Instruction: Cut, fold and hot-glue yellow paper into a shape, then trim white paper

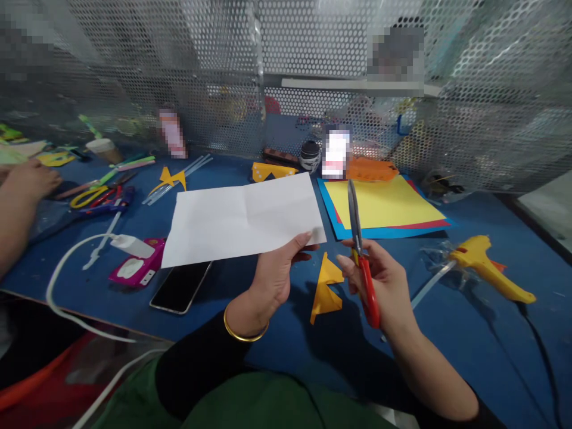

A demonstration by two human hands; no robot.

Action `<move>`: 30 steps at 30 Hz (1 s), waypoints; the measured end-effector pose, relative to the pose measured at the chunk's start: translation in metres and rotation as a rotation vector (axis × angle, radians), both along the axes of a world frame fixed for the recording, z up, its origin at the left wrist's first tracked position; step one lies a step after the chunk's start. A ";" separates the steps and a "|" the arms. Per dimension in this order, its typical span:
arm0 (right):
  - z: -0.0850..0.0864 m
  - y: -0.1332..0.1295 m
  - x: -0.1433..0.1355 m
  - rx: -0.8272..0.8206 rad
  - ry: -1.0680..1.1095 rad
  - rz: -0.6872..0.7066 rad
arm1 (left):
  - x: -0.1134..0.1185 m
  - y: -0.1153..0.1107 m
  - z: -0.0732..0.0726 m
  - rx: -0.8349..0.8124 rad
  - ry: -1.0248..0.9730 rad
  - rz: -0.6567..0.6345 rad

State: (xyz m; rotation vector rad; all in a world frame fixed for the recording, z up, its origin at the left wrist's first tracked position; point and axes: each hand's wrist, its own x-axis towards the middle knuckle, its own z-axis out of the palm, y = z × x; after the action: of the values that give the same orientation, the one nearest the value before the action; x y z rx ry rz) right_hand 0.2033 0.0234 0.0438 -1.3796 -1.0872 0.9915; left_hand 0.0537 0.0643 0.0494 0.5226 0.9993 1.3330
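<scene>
My left hand [277,271] grips a white sheet of paper [214,226] by its lower right corner, thumb on top. A faint crease runs down the sheet near its middle. In my right hand [384,280] is a pair of scissors [367,292] with red handles, blades pointing up and away from me. The blades look closed and stand apart from the paper. Between my hands, a cut yellow-orange paper piece [327,289] with pointed notches lies on the blue table [286,339].
Coloured sheets [379,205] lie behind my right hand. A yellow glue gun [489,268] with its cord is at right. To the left are a dark phone [183,287], a magenta power strip [138,265] and yellow-handled scissors [87,196]. Another person's hand [38,179] shows at far left.
</scene>
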 end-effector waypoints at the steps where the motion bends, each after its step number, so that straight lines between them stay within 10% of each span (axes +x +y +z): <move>1: -0.001 -0.002 0.001 -0.011 -0.032 0.008 | -0.001 0.001 0.002 0.009 -0.023 0.019; 16: -0.015 -0.017 -0.004 0.053 -0.666 0.221 | -0.007 0.003 0.009 0.083 -0.195 0.238; 30: -0.018 -0.019 -0.015 0.062 -0.605 0.215 | 0.000 -0.002 0.010 -0.078 -0.281 0.232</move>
State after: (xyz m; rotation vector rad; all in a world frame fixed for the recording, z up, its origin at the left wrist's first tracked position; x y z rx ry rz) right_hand 0.1887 0.0039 0.0262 -1.5804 -1.7272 0.6880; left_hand 0.0541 0.0620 0.0591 0.1559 0.8926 1.5186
